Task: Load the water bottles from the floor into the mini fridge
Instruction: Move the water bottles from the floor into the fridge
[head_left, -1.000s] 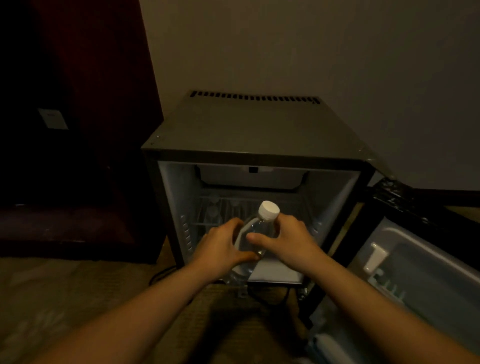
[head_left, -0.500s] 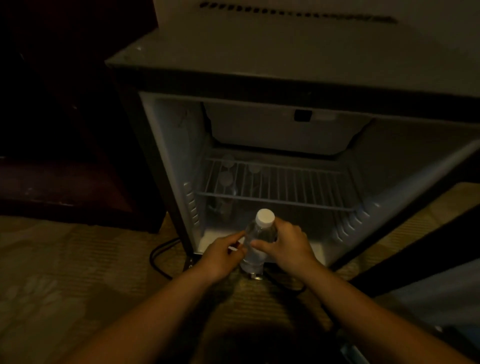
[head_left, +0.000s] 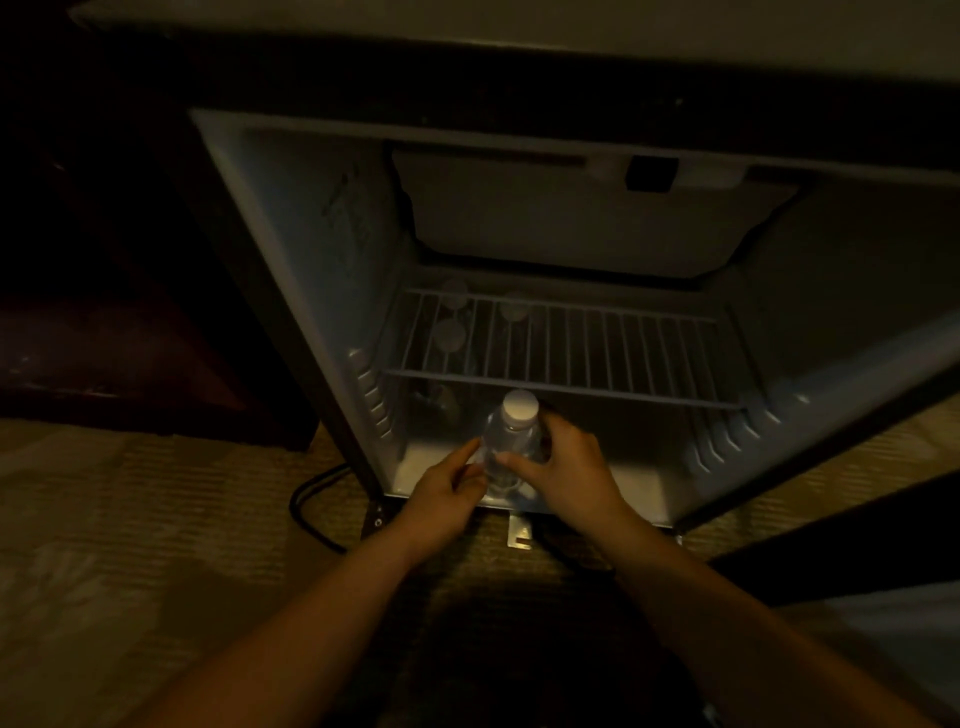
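A clear water bottle (head_left: 511, 441) with a white cap stands upright at the front edge of the mini fridge floor (head_left: 634, 483). My right hand (head_left: 566, 467) grips its body from the right. My left hand (head_left: 447, 486) touches its left side with fingertips. The mini fridge (head_left: 291, 249) stands open with a wire shelf (head_left: 571, 358) across the middle. White caps of other bottles (head_left: 449, 335) show dimly through the shelf at the back left of the lower compartment.
The fridge door (head_left: 841, 535) hangs open at the right. A black cable (head_left: 311, 512) loops on the patterned carpet (head_left: 130, 545) at the fridge's left foot. Dark wooden furniture (head_left: 104, 312) stands to the left. A metal bracket (head_left: 519, 535) sticks out under the fridge front.
The view has closed in on the fridge. Both hands have carried the bottle forward and down until it stands on the front of the fridge floor under the wire shelf.
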